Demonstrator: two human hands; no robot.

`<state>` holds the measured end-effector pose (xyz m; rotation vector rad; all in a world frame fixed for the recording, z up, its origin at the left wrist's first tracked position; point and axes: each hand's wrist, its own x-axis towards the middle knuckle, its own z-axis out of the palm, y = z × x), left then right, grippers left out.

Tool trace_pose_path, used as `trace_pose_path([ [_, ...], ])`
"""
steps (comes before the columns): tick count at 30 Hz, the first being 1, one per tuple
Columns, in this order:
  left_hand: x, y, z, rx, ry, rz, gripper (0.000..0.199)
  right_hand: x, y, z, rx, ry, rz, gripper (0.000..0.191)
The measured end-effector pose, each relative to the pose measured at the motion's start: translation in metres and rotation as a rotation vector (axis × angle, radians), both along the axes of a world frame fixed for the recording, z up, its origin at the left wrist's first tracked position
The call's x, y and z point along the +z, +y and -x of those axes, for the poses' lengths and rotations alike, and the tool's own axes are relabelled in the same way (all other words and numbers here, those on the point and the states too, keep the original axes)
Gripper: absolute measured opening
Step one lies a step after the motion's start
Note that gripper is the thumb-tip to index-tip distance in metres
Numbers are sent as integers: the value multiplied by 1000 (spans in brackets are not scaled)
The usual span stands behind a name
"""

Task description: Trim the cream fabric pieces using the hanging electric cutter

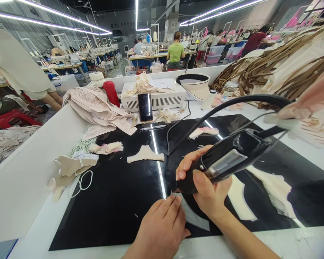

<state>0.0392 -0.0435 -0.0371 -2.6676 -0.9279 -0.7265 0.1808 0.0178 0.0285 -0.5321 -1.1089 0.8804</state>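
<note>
My right hand (209,187) is wrapped round a black corded handheld power tool (226,158) with a silver strip on its side. The tool tilts down to the left, its working end close to my left hand and hidden from view. With bent fingers pressed together, my left hand (162,226) holds a curved grey sheer fabric piece (196,217) on the glossy black mat (102,212). Right of it lie a curved cream piece (240,199) and a cream piece with sheer edging (275,190). Another cream piece (145,154) lies beyond my left hand.
Another person's hand (310,99) holds the thick cord (232,102) at the upper right. A phone (145,107) leans on a white box (162,99) near a red cup (111,93). Beige fabric (94,104) is piled left, brown straps (248,68) right.
</note>
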Motion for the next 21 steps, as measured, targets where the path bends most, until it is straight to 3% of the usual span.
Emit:
trace_pose_path([
  [5, -1, -1, 1, 6, -3, 44, 40, 11, -7, -15, 0, -43, 13, 37],
  [10, 1, -3, 2, 6, -18, 50, 42, 20, -19, -30, -37, -104, 20, 32],
  [21, -4, -1, 1, -11, 12, 39, 41, 2, -4, -3, -2, 36, 11, 33],
])
